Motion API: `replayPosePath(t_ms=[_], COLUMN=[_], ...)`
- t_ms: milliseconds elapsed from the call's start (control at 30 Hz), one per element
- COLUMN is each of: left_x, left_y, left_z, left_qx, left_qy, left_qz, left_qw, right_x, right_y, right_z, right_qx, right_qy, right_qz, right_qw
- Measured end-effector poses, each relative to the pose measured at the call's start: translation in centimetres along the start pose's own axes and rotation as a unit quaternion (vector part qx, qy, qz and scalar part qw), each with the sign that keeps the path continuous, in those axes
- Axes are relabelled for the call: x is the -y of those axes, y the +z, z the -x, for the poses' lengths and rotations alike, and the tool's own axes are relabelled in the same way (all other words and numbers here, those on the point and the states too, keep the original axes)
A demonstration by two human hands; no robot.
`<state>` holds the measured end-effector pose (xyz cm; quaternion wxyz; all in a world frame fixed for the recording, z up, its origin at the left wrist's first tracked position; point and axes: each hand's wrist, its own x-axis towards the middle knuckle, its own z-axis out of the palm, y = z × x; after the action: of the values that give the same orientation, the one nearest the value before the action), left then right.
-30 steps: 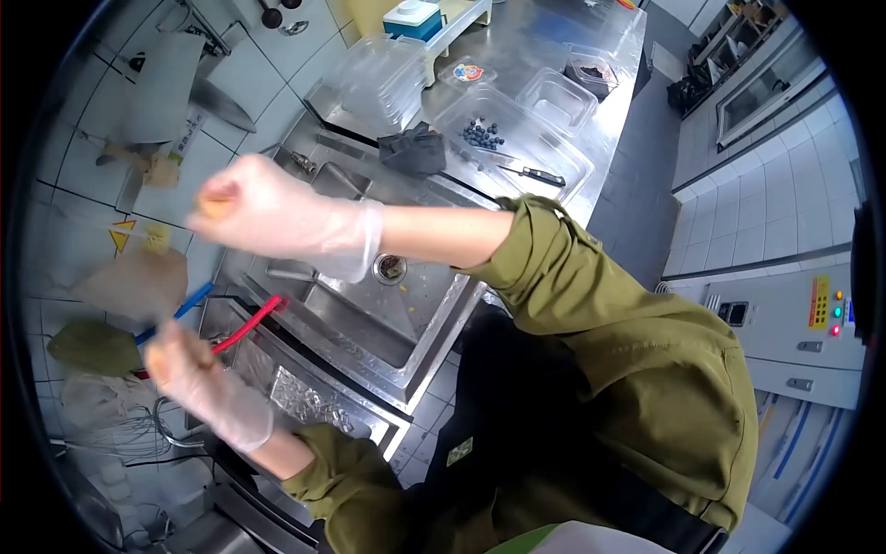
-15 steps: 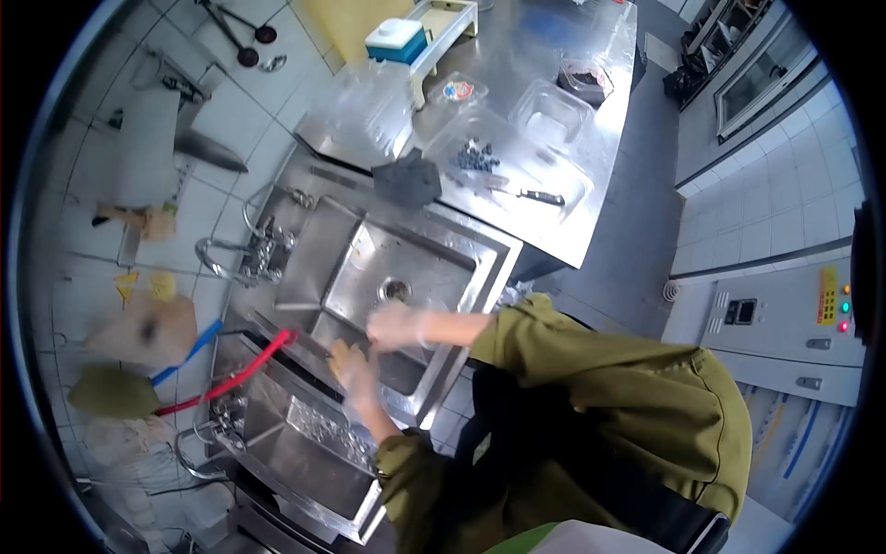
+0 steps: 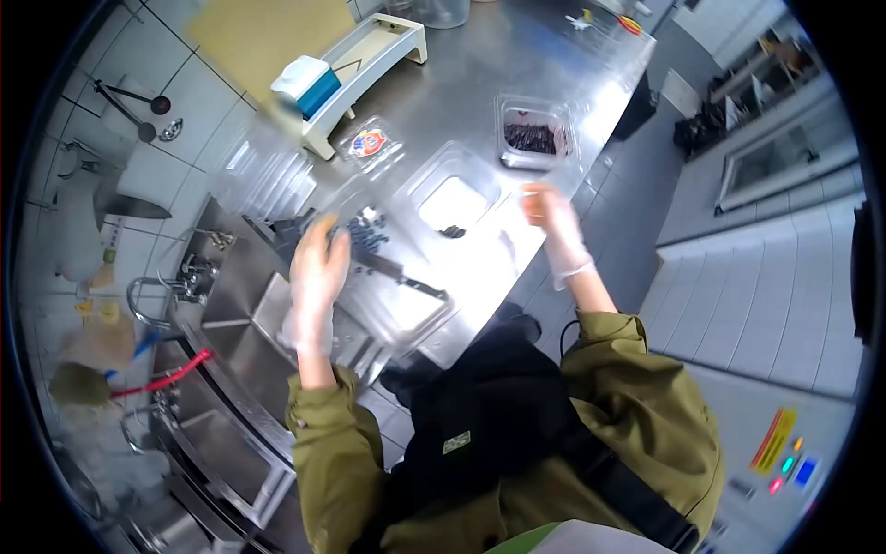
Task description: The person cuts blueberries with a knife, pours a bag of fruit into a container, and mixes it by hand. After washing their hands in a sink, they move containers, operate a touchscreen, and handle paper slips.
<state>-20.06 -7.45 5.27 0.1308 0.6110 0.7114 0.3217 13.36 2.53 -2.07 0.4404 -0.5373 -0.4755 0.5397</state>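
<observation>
My left hand (image 3: 318,272), in a clear glove, is raised at the left edge of the large clear tray (image 3: 441,314); its fingers are apart and nothing shows in it. On that tray lie dark blue berries (image 3: 369,233) and a knife (image 3: 406,276) with a black handle. My right hand (image 3: 552,222), also gloved, hovers near the counter's front edge, right of a clear container (image 3: 413,198) with a few dark pieces at its bottom. Its fingers are bent and blurred. Beyond it stands a container of dark berries (image 3: 533,138).
Steel sinks (image 3: 242,355) lie at the left. Stacked clear containers (image 3: 263,175), a lidded box with a printed label (image 3: 372,143) and a white stand (image 3: 369,69) holding a blue-and-white box (image 3: 307,85) are on the steel counter (image 3: 461,74).
Both hands have moved from over the sink to the counter and are now farther apart. The view has turned toward the counter, bringing the tray and containers closer.
</observation>
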Motion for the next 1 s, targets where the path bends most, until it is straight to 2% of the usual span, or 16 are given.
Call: replayPosePath(t_ms=[33,67,100,167,267,333,433,467,533,633,700,733,767,800,900,1000], left_x=[-1.8,-3.2,-4.1,-4.0,-1.8,-2.1,1.0,1.3,-2.8,-0.9,-0.3,4.7,6.8,10.3,11.7,12.3], left_y=[2.1,4.3,6.5,10.6,14.8,16.2,17.9,18.3,14.2,8.6,2.8,0.9,-0.7,-1.8,-4.1,-5.5], left_z=[-2.1,-4.5,-6.4,-9.7,-12.9,-14.0,-12.8,-12.9,-12.7,-13.5,-14.9,-14.5,-14.3,-13.7,-13.9,-14.3], left_qx=[0.02,0.051,0.083,0.109,0.205,0.29,0.204,0.25,0.287,0.056,-0.071,-0.14,-0.201,-0.175,-0.031,-0.074], left_qy=[-0.004,-0.009,-0.016,-0.005,-0.039,-0.089,0.081,0.003,-0.044,-0.155,-0.224,-0.127,-0.039,-0.004,-0.02,0.027], left_qz=[-0.02,-0.044,-0.063,-0.139,-0.194,-0.215,-0.271,-0.285,-0.197,-0.148,-0.237,-0.299,-0.413,-0.477,-0.464,-0.385], left_qw=[1.0,0.998,0.994,0.984,0.959,0.928,0.937,0.926,0.936,0.975,0.943,0.935,0.887,0.861,0.885,0.92], right_x=[-2.7,-5.6,-2.8,-3.5,-2.0,-2.7,-3.7,-4.4,-5.5,-5.8,-5.4,-5.4,-5.2,-4.2,-2.3,-1.8], right_y=[-4.4,-8.8,-9.1,-11.6,-11.0,-12.0,-12.3,-12.5,-12.4,-12.6,-13.0,-13.5,-13.8,-12.9,-12.5,-11.5], right_z=[-3.3,-6.9,-7.4,-10.2,-12.2,-12.7,-13.6,-14.3,-15.6,-16.8,-18.0,-18.5,-18.7,-18.3,-17.0,-15.5], right_qx=[-0.049,-0.035,-0.166,-0.166,-0.116,-0.026,0.084,0.106,0.043,0.005,-0.006,-0.007,-0.012,-0.102,-0.184,-0.164], right_qy=[-0.014,0.028,0.107,0.136,0.179,0.141,0.09,0.079,0.134,0.151,0.152,0.154,0.157,0.151,-0.071,-0.055], right_qz=[-0.009,-0.022,-0.039,-0.038,-0.034,-0.051,-0.077,-0.076,-0.102,-0.101,-0.079,-0.06,-0.041,-0.005,0.153,0.136], right_qw=[0.999,0.999,0.98,0.976,0.976,0.988,0.989,0.988,0.985,0.983,0.985,0.986,0.987,0.983,0.968,0.976])
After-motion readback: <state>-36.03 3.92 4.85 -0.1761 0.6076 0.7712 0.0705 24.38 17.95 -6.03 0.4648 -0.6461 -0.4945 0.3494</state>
